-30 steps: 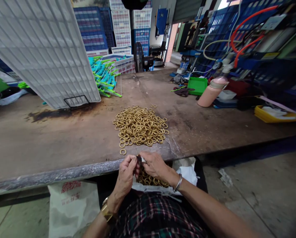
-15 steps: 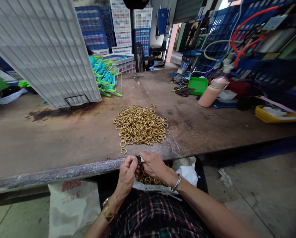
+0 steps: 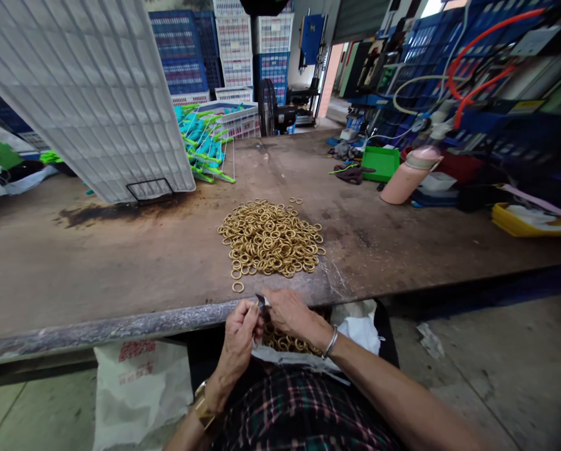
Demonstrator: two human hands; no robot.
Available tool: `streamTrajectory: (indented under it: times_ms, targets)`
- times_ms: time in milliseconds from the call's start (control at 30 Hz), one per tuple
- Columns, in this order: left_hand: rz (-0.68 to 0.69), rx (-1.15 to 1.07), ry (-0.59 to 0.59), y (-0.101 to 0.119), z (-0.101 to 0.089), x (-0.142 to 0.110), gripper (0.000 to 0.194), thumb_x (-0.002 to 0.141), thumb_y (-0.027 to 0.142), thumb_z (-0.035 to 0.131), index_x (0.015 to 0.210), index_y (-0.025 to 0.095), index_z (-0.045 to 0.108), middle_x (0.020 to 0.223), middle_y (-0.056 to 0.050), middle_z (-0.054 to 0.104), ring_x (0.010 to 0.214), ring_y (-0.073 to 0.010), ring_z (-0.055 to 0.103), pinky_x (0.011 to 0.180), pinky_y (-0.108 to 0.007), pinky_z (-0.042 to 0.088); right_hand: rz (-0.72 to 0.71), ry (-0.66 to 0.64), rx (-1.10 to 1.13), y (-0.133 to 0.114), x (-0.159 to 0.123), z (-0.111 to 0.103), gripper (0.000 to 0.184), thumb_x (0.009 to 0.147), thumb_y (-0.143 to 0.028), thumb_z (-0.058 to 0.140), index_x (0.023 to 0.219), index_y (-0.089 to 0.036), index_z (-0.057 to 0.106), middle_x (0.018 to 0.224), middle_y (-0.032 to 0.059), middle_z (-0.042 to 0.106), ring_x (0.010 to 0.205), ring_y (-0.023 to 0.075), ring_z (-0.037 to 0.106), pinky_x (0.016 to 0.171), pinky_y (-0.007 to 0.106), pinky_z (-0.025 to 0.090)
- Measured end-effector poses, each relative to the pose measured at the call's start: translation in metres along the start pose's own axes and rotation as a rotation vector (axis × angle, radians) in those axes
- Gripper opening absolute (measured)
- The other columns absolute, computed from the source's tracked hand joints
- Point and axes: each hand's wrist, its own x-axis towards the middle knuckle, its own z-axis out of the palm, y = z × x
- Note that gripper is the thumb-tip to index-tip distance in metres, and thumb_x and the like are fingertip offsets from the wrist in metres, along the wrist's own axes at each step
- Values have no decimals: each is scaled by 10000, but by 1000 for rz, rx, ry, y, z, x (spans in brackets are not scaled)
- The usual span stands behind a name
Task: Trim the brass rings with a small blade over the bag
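My left hand (image 3: 241, 329) is closed in a pinch at the table's front edge, with a sliver of gold, seemingly a ring, at its fingertips. Against it, my right hand (image 3: 287, 311) is wrapped round a small dark-bladed tool (image 3: 262, 300), its blade tip pointing up between the hands; its handle is mostly hidden. Just beyond the hands lies a heap of gold-coloured metal rings (image 3: 271, 241), with one stray ring (image 3: 233, 287) nearest the edge. Below my right hand, more rings (image 3: 285, 343) fill an open white bag (image 3: 358, 332) on my lap.
A tall white ribbed panel (image 3: 97, 100) leans over the table's left side, beside green and turquoise plastic pieces (image 3: 205, 147). A pink bottle (image 3: 405, 178), a green tray (image 3: 380, 164) and a yellow tray (image 3: 519, 222) stand right. A fan (image 3: 267, 108) and stacked crates (image 3: 233, 53) are behind.
The hands have shifted very slightly apart, and the dark blade now shows more between them. The whole view has moved a little to the right; the ring heap looks unchanged.
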Motion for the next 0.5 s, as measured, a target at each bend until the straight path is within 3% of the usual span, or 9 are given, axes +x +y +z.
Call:
streamTrajectory:
  times_ms: [133,267,367,500]
  targets:
    - [-56,-238,-52,11,-2,-11,292,748,405,587,639,174,446,538,45,478,407,-52,385,366,-165,262,80,44,-50,-4,20,4,179,802,-125,417,938,-135,531,772,75,635,669,155,569,571,244,333]
    - [-166,-473,90,17,-15,-8,312,707,409,628,629,160,458,653,15,560,441,-46,409,383,-160,290,53,173,-30,-23,40,11,175,818,-224,469,984,-177,495,865,58,636,722,158,578,606,246,386]
    - [-193,-526,162,13,-34,-2,262,674,363,666,658,153,510,660,8,580,460,-47,420,415,-158,339,71,220,-65,-36,53,17,300,798,-366,515,1027,-180,462,919,73,623,744,182,585,612,272,423]
    - [-273,-551,261,6,-58,6,284,566,255,726,811,191,597,667,6,611,479,-73,474,435,-176,398,39,273,-124,-39,60,20,255,781,-322,494,999,-192,468,909,69,602,726,213,591,569,300,446]
